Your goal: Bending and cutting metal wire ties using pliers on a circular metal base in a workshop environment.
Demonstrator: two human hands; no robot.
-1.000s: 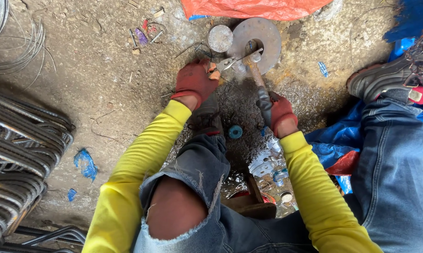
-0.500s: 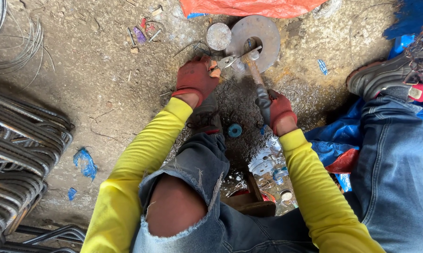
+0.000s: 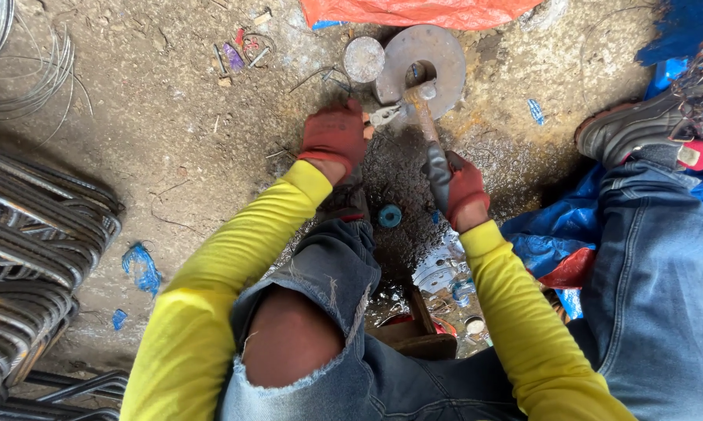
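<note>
My left hand, in a red glove, holds a small bent metal piece against the edge of a thick rusty steel ring lying on the ground. In a red and grey glove, my right hand grips the wooden handle of a hammer. The hammer head rests over the ring's hole, right beside the metal piece. Both sleeves are yellow.
A round metal disc lies left of the ring. Stacked bent steel rods fill the left side, coiled wire the top left. An orange sheet is at the top. A small blue ring lies between my arms; my shoe is right.
The hammer head has come down and moved slightly left onto the ring beside the metal piece. My left hand stays on the piece.
</note>
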